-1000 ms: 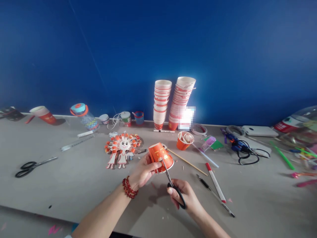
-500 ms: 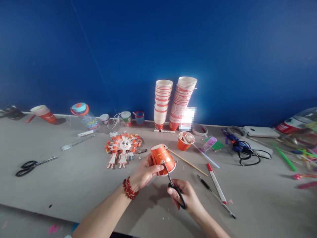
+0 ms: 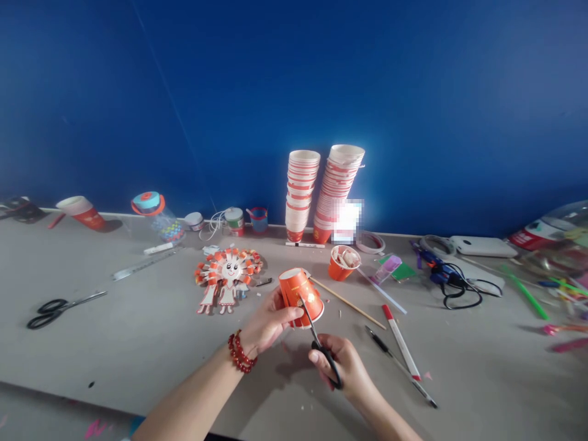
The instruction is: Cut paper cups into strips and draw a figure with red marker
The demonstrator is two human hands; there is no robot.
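Observation:
My left hand is closed around an orange paper cup, which is tilted with its rim toward the lower right. In my right hand is a pair of black-handled scissors. Their blades lie against the cup's side, close to my left thumb; whether the blades are parted is hard to see. Left of the cup, paper figures with fringed orange-and-white heads lie on the table. Behind it stands another orange cup holding paper scraps.
Two tall stacks of paper cups stand by the blue wall. A second pair of scissors and a ruler lie at left. A wooden stick, a red-capped marker and a pen lie at right, before a glue gun.
The scissors and my right hand have shifted very slightly left along the cup. My left hand keeps its hold on the cup, almost unmoved.

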